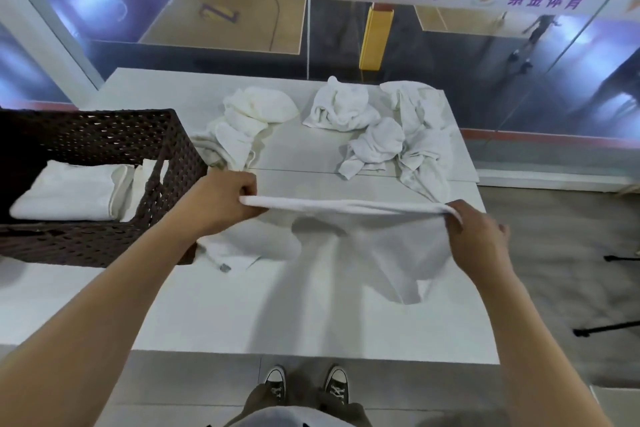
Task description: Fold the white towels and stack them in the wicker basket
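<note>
A white towel [367, 246] hangs stretched between my two hands above the white table [311, 322]. My left hand [225, 199] pinches its upper left corner and my right hand [474, 236] pinches its upper right corner. The top edge runs taut between them while the rest sags onto the table. The dark wicker basket [104, 135] stands at the left, with folded white towels [69, 191] stacked inside. Crumpled white towels lie at the far side: one pile [242, 121] near the basket, others [391, 125] at the right.
A glass wall [311, 28] rises behind the table's far edge. Black tripod legs [609, 326] stand on the floor to the right. My shoes [304, 385] are at the table's near edge. A small towel piece with a tag [228, 260] lies by the basket's corner.
</note>
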### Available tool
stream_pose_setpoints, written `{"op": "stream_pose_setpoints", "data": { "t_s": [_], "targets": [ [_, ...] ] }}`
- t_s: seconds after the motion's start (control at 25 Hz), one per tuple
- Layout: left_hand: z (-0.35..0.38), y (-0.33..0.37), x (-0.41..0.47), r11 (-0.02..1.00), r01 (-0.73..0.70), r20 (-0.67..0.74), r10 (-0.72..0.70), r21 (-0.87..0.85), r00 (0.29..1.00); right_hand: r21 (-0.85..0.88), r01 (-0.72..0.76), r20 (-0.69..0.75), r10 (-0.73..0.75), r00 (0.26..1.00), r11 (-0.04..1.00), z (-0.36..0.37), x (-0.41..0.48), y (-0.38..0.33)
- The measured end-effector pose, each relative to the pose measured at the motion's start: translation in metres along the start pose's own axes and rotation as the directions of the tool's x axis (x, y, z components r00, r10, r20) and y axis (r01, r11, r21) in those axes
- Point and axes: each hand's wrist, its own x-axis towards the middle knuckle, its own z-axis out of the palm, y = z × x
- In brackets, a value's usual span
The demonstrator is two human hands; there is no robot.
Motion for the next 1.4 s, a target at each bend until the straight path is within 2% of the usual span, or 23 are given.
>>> {"op": "stream_pose_setpoints", "data": {
  "t_s": [0.08,0.2,0.36,0.56,0.68,0.8,0.88,0.96,1.0,1.08,1.16,1.2,1.28,1.4],
  "targets": [
    [0.003,0.001,-0.006,0.992,0.008,0.135,-0.025,0.128,0.991,0.236,-0.009,-0.086,0.03,0.996,0.972,-0.012,-0.001,0.004],
    [0.01,-0.006,-0.02,0.972,0.057,0.285,-0.122,0.227,0.951,0.463,-0.014,-0.206,0.123,0.971,0.886,-0.028,-0.005,0.012],
    [-0.001,-0.033,-0.053,0.977,0.208,0.161,-0.213,0.046,0.964,0.667,-0.102,-0.165,0.279,0.946,0.738,-0.049,-0.008,0.046],
    [-0.021,-0.051,-0.062,0.956,0.269,-0.043,-0.275,-0.115,0.96,0.656,-0.173,-0.184,0.378,0.907,0.735,-0.057,0.007,0.078],
    [-0.019,-0.061,-0.023,0.967,0.249,-0.194,-0.255,-0.051,0.947,0.583,-0.218,-0.187,0.391,0.901,0.783,-0.046,0.033,0.088],
    [0.018,-0.07,0.041,0.951,0.304,-0.157,-0.292,0.057,0.943,0.4,-0.246,-0.157,0.331,0.931,0.883,-0.017,0.07,0.096],
    [0.061,-0.073,0.082,0.942,0.301,-0.188,-0.272,0.146,0.944,0.147,-0.192,-0.177,0.217,0.96,0.97,0.02,0.095,0.107],
    [0.109,-0.072,0.106,0.89,0.359,-0.273,-0.285,0.281,0.919,-0.158,-0.221,-0.128,0.202,0.971,0.962,0.063,0.109,0.121],
    [0.134,-0.069,0.111,0.866,0.384,-0.295,-0.294,0.32,0.909,-0.233,-0.235,-0.092,0.219,0.971,0.944,0.084,0.109,0.128],
    [0.183,-0.06,0.105,0.883,0.324,-0.251,-0.247,0.34,0.936,-0.219,-0.193,-0.026,0.192,0.981,0.957,0.12,0.092,0.133],
    [0.235,-0.055,0.082,0.919,0.2,-0.157,-0.155,0.339,0.975,-0.149,-0.102,0.079,0.114,0.99,0.984,0.153,0.062,0.137],
    [0.258,-0.054,0.067,0.93,0.18,-0.096,-0.157,0.32,0.983,-0.129,-0.078,0.149,0.097,0.984,0.989,0.169,0.045,0.139],
    [0.291,-0.057,0.035,0.931,0.24,0.04,-0.26,0.275,0.965,-0.125,-0.09,0.3,0.124,0.946,0.988,0.192,0.011,0.141],
    [0.311,-0.06,0.006,0.896,0.336,0.105,-0.379,0.291,0.919,-0.203,-0.137,0.435,0.215,0.875,0.97,0.21,-0.036,0.147]
  ]
}}
